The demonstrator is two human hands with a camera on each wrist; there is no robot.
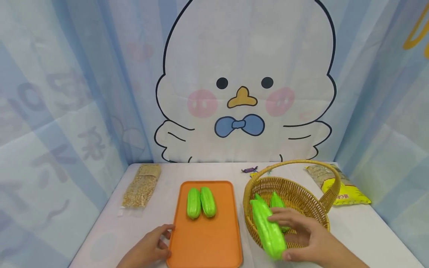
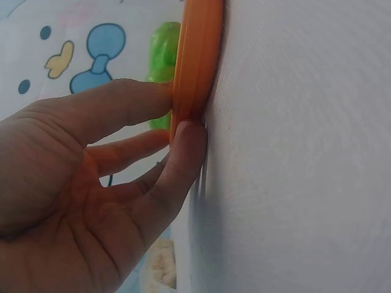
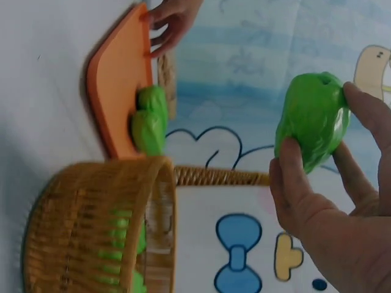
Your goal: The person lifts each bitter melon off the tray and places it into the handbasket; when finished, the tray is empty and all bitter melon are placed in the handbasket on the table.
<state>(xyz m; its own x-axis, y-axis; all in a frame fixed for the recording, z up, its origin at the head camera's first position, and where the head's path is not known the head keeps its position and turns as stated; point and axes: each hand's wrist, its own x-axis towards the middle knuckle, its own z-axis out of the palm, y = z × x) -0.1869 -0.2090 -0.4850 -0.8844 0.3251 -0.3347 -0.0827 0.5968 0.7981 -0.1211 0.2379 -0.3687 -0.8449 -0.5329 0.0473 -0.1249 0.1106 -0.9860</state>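
Note:
My right hand [image 1: 303, 234] grips a bright green, ridged toy gourd [image 1: 268, 227] between thumb and fingers, above the front left rim of a round wicker basket [image 1: 321, 223]. More green gourds [image 1: 276, 201] lie inside that basket, partly hidden by the held one. On an orange tray [image 1: 206, 245], two similar gourds [image 1: 207, 202] lie side by side toward the far end. The fingertips and thumb tip of my left hand [image 1: 151, 243] touch the tray's left edge; in the left wrist view the fingers [image 2: 134, 104] reach the rim nearly straight.
A clear bag of pale grains [image 1: 141, 186] lies at the back left of the white table. Behind the basket are a purple-wrapped candy [image 1: 249, 169] and a yellow one. A yellow printed bag [image 1: 348, 191] lies right of the basket, whose tall handle [image 1: 295, 162] arches upward. Printed curtains enclose the table.

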